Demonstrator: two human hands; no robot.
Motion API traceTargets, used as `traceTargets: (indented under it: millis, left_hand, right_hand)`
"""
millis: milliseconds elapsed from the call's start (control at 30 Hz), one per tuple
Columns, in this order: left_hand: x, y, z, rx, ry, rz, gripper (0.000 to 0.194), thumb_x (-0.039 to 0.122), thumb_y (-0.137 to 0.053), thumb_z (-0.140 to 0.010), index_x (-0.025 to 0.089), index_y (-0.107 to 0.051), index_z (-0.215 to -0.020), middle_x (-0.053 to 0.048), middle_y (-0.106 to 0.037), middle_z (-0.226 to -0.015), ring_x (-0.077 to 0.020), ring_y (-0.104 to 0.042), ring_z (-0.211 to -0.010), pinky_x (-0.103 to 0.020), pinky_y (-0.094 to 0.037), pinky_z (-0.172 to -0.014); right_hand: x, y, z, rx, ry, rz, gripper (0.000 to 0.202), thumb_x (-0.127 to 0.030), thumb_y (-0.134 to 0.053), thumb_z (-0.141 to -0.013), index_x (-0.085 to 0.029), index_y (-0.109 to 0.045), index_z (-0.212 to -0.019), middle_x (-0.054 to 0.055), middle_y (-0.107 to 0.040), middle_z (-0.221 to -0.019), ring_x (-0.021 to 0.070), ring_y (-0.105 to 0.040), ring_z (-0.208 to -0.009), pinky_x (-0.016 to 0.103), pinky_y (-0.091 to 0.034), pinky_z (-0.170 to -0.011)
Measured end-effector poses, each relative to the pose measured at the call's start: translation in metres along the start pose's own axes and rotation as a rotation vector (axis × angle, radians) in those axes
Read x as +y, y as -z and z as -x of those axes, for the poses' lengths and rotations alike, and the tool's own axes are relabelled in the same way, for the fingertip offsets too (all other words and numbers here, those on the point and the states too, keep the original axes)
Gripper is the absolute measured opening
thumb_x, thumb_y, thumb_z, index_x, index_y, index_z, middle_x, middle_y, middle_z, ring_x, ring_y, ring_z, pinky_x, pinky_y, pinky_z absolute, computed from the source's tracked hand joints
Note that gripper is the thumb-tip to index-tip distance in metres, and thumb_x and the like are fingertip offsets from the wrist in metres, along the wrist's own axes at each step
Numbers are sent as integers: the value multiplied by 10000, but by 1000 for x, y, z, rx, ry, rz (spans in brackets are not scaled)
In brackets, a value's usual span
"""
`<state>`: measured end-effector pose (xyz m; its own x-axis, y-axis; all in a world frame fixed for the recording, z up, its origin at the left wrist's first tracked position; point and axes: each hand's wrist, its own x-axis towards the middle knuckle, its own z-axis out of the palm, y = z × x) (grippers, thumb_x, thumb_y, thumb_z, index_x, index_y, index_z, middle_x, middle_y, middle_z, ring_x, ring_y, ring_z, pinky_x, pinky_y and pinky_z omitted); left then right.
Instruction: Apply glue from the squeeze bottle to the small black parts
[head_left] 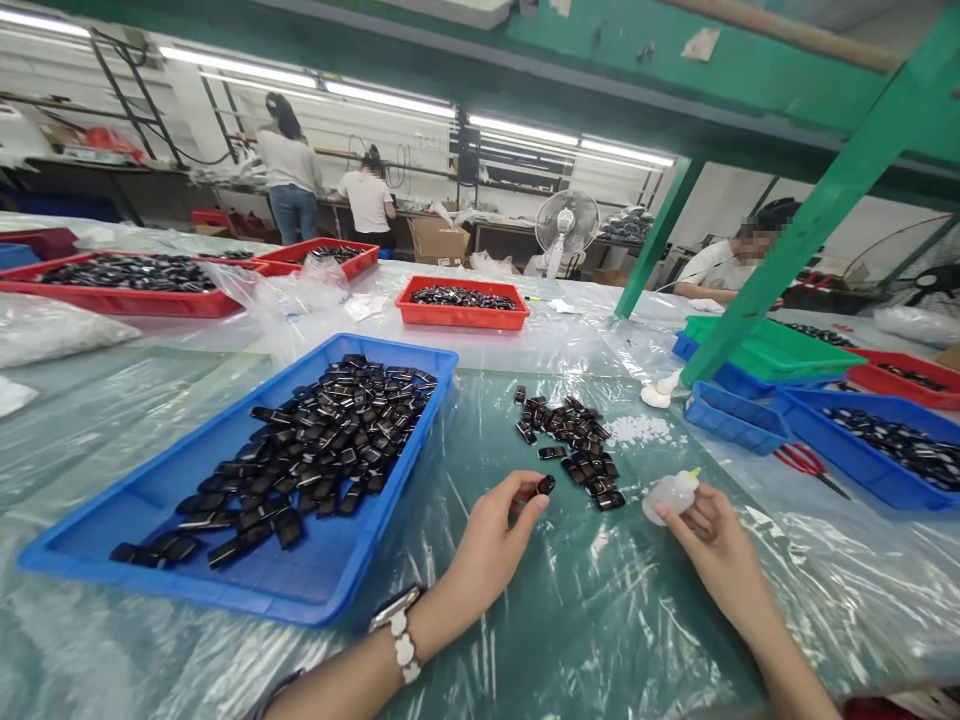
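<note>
Between the thumb and fingers of my left hand (499, 525) is a small black plastic part (546, 485). My right hand (712, 540) is wrapped round a small translucent squeeze bottle (670, 497) with a yellowish tip, which points up and to the right. A loose pile of similar black parts (574, 430) lies on the green table surface (480, 430) just beyond my hands. Small white pieces (640, 430) are scattered beside that pile. To the left, a large blue tray (315, 595) holds many more black parts.
A red tray (463, 317) of parts stands further back. At right are a small blue bin (735, 418), red-handled scissors (806, 462), a green tray (772, 345) and a blue tray (892, 495). A green post (817, 200) slants down there. Several people work behind.
</note>
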<state>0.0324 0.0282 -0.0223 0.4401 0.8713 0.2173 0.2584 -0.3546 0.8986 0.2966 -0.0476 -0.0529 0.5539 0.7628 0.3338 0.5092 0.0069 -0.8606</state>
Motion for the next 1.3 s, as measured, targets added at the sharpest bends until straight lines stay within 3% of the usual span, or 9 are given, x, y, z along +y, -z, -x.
traceTargets:
  millis: [100, 167, 233, 367, 500, 600, 900, 1033, 1300]
  left_hand:
    - [-2, -3, 3, 23, -29, -2, 163, 284, -493, -989, 209, -595, -1093, -62, -708, -1011, -234, -668, -910, -359, -539, -781]
    - [-3, -5, 4, 35, -49, -11, 152, 258, -483, -991, 208, -580, -1098, -65, -691, -1026, -231, -657, -918, -363, -536, -790]
    - [-4, -5, 6, 39, -73, -26, 149, 234, -474, -991, 202, -563, -1106, -68, -671, -1028, -229, -646, -923, -367, -534, -806]
    - [-3, -6, 7, 40, -125, -66, 193, 240, -438, -1010, 190, -522, -1177, -83, -643, -1063, -240, -631, -970, -404, -521, -872]
    - [-4, -5, 6, 48, -177, -118, 205, 222, -420, -1015, 186, -498, -1201, -100, -632, -1120, -256, -625, -1023, -434, -513, -907]
    - [-4, -4, 5, 52, -213, -156, 188, 201, -423, -1014, 190, -498, -1186, -94, -639, -1108, -253, -634, -1006, -424, -527, -884]
    - [-2, -4, 9, -4, -331, -234, 194, 167, -449, -1010, 195, -496, -1196, -92, -634, -1088, -258, -638, -992, -422, -543, -849]
    - [0, -4, 10, -45, -392, -265, 197, 154, -456, -1008, 210, -490, -1193, -82, -638, -1085, -247, -639, -988, -400, -547, -848]
    - [-2, -4, 7, -57, -408, -334, 183, 156, -447, -1010, 204, -492, -1181, -97, -644, -1086, -268, -638, -987, -438, -547, -850]
  right_hand:
    - [-6, 1, 18, 186, 68, 107, 613, -583, -710, -750, -191, -481, -1162, 192, -619, -1179, 334, -648, -1013, 490, -529, -849]
    - [-15, 0, 35, 245, 105, 175, 468, -529, -658, -832, -188, -543, -1132, 176, -632, -1100, 330, -629, -981, 437, -534, -744]
    - [-25, -7, 48, 98, 151, 199, 329, -488, -617, -878, -201, -634, -1037, 134, -675, -955, 292, -653, -846, 354, -525, -599]
    - [-43, -43, 52, -278, 273, 194, 259, -414, -581, -904, -230, -710, -1033, 58, -669, -801, 256, -654, -745, 387, -536, -684]
    - [-55, -77, 44, -422, 344, 189, 227, -286, -486, -914, -226, -703, -942, 91, -651, -862, 307, -642, -835, 437, -508, -708]
    - [-59, -83, 41, -471, 362, 163, 240, -222, -414, -912, -228, -629, -805, 88, -622, -860, 286, -628, -799, 428, -492, -705]
    - [-59, -68, 36, -499, 200, 20, 127, -275, -479, -876, -223, -541, -778, 20, -541, -732, 168, -481, -568, 300, -410, -538]
    - [-62, -65, 29, -507, 110, -90, 121, -294, -568, -829, -219, -553, -735, 20, -557, -731, 170, -515, -605, 300, -421, -565]
    - [-55, -59, 26, -479, -91, -352, 398, -597, -654, -811, -206, -586, -794, 7, -560, -784, 151, -554, -647, 308, -488, -652]
